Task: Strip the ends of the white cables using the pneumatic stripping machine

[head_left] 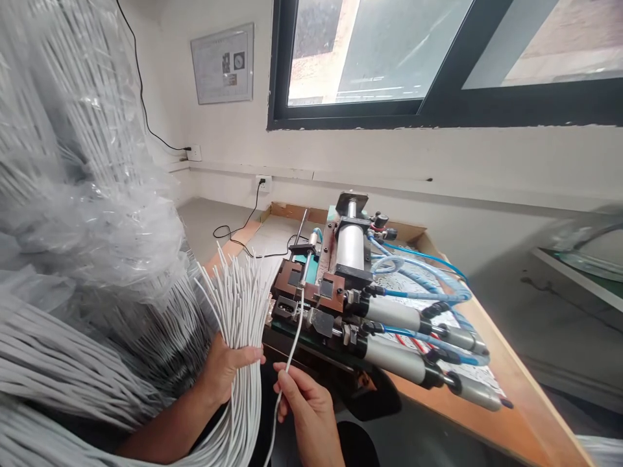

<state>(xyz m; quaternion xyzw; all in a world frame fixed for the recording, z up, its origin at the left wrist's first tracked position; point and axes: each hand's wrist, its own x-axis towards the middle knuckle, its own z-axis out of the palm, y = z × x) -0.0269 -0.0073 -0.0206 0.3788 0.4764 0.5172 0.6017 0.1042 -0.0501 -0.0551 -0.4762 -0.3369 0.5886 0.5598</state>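
Note:
My left hand (224, 366) is wrapped round a thick bundle of white cables (238, 305), whose ends fan out upward above the thumb. Between thumb and fingers, my right hand (309, 405) pinches one single white cable (294, 347). That cable runs up from my fingertips into the middle of a pneumatic machine (335, 292), and its upper end is hidden among the brown metal blocks. The lower part of the bundle curves away to the left, below my left forearm.
Plastic-wrapped cable bundles (97, 194) tower at the left. The machine's silver cylinders (394, 357) and blue air hoses (438, 295) reach right over a wooden-edged table (525, 389). A black power cord (248, 224) runs to a wall socket (264, 184). A shelf (579, 279) juts in at right.

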